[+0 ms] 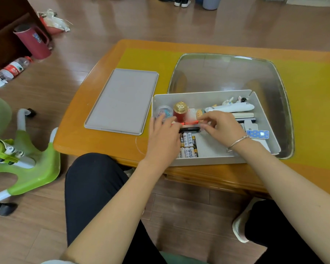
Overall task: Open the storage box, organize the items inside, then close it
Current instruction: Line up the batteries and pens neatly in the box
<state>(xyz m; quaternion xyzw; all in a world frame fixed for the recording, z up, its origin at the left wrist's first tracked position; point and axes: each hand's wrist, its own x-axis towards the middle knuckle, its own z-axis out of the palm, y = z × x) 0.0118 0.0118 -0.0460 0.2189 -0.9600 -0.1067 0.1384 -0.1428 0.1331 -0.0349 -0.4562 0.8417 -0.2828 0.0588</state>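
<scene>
The white storage box (202,96) stands open on the table, its grey lid (122,101) lying flat to its left. Inside are several batteries (189,143), a red jar with a gold cap (180,110), a clear round case (163,111), a white toy plane (231,107) and a blue dotted card (257,134). Both hands are inside the box. My left hand (163,138) and my right hand (223,126) each pinch one end of a thin red and black object (191,126) above the batteries.
The box sits over an oval glass inset (227,73) in the yellow-topped wooden table (95,138). A green and white child's ride-on (25,164) stands on the floor at the left. A red jug (33,41) and a plastic bottle (13,68) lie beyond it.
</scene>
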